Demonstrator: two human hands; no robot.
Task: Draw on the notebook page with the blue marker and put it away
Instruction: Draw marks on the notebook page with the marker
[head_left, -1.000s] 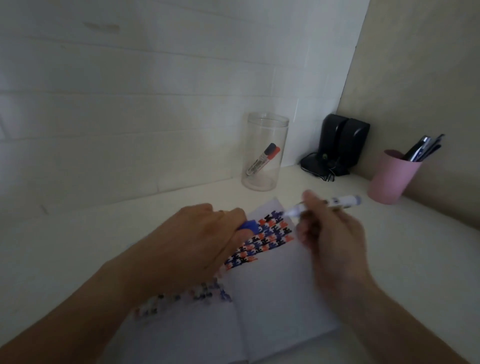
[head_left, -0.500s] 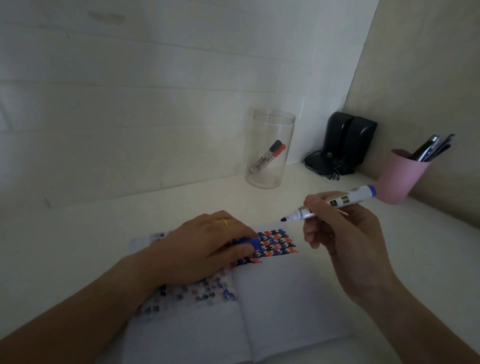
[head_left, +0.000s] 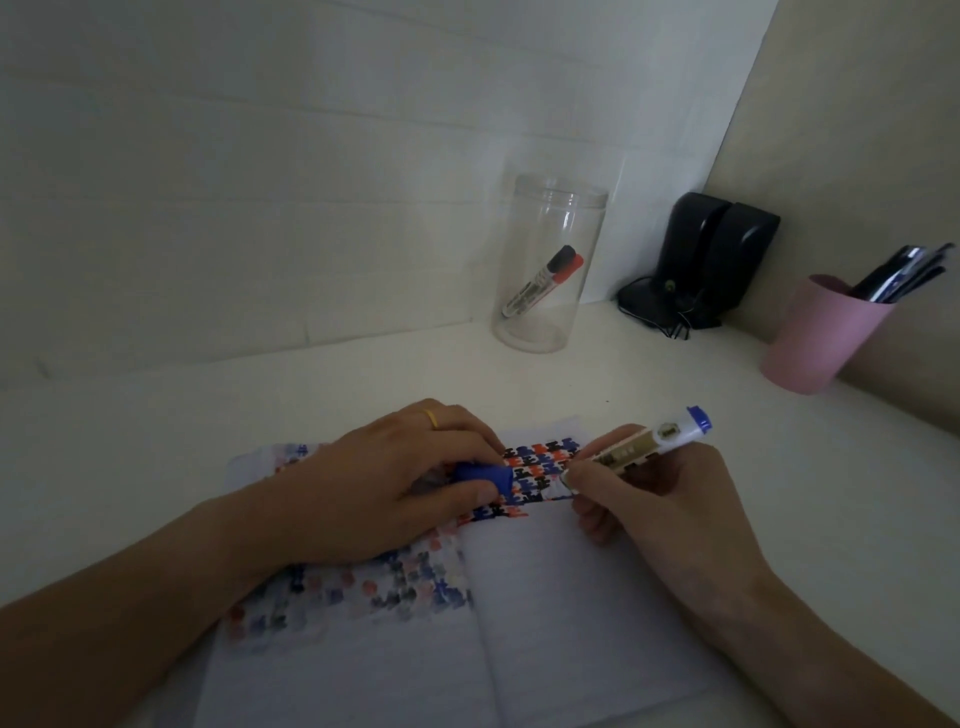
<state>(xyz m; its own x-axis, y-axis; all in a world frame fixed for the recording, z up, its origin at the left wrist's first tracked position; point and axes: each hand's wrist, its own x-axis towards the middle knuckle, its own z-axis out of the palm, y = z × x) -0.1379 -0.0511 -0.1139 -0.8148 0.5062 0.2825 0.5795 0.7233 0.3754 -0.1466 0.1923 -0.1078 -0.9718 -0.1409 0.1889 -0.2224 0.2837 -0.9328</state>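
An open notebook (head_left: 571, 613) lies on the white desk, its upper part filled with a blue, red and black pattern. My right hand (head_left: 654, 499) grips the uncapped blue marker (head_left: 644, 447), its tip down at the pattern on the right page and its blue end pointing up and right. My left hand (head_left: 379, 488) rests on the left page and pinches the blue cap (head_left: 483, 475) between thumb and fingers. A gold ring sits on that hand.
A clear jar (head_left: 545, 265) with a black and a red marker stands at the back by the wall. Black speakers (head_left: 717, 260) fill the corner. A pink cup (head_left: 821, 332) holding pens stands at the right.
My right hand has brought the marker down from above the page to the pattern. My left hand has stayed on the page with the cap.
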